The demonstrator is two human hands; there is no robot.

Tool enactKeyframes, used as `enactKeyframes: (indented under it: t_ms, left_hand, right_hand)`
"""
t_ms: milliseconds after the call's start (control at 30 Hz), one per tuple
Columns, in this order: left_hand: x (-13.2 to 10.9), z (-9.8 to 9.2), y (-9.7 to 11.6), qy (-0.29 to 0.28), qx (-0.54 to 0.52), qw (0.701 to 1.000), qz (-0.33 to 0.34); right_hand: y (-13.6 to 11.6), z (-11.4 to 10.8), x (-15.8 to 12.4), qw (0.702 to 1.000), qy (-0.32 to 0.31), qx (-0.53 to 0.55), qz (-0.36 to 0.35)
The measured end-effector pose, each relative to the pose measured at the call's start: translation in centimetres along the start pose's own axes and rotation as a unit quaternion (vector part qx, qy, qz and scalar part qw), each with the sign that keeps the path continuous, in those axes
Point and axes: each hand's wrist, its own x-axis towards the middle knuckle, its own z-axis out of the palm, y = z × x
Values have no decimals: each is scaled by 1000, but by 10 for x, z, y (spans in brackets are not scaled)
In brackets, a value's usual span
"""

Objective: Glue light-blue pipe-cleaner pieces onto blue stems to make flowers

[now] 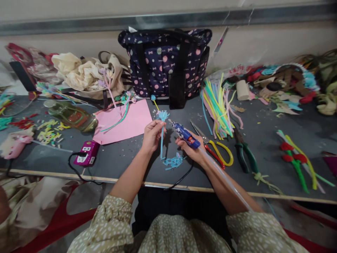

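My left hand (pixel 152 135) is closed around a light blue stem topped with a fringed paper flower (pixel 163 115), held upright over the dark table (pixel 123 158). My right hand (pixel 191 148) grips a blue glue gun (pixel 184 133) with a long clear glue stick trailing back along my forearm. The gun's nozzle points up and left toward the flower head, a short gap away. Blue paper scraps (pixel 173 162) lie on the table just below both hands.
A pink sheet (pixel 133 123) lies left of the hands; a polka-dot bag (pixel 168 63) stands behind. Scissors (pixel 216 147), green pliers (pixel 244 154) and a bundle of coloured pipe cleaners (pixel 218 105) lie right. A magenta power strip (pixel 86 154) sits left.
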Motion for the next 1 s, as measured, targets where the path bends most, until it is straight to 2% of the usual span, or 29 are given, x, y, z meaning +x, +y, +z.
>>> enactKeyframes:
  t_ms: [367, 600, 1000]
  left_hand:
    - [3, -3, -2, -15, -15, 999, -30]
    - [1, -2, 0, -18, -8, 999, -27]
    - [-2, 1, -1, -31, 21, 999, -24]
  right_hand:
    - [0, 0, 1, 1000, -1, -6, 3]
    - [-1, 0, 1, 1000, -4, -6, 0]
    - [-5, -2, 0, 996, -23, -84, -30]
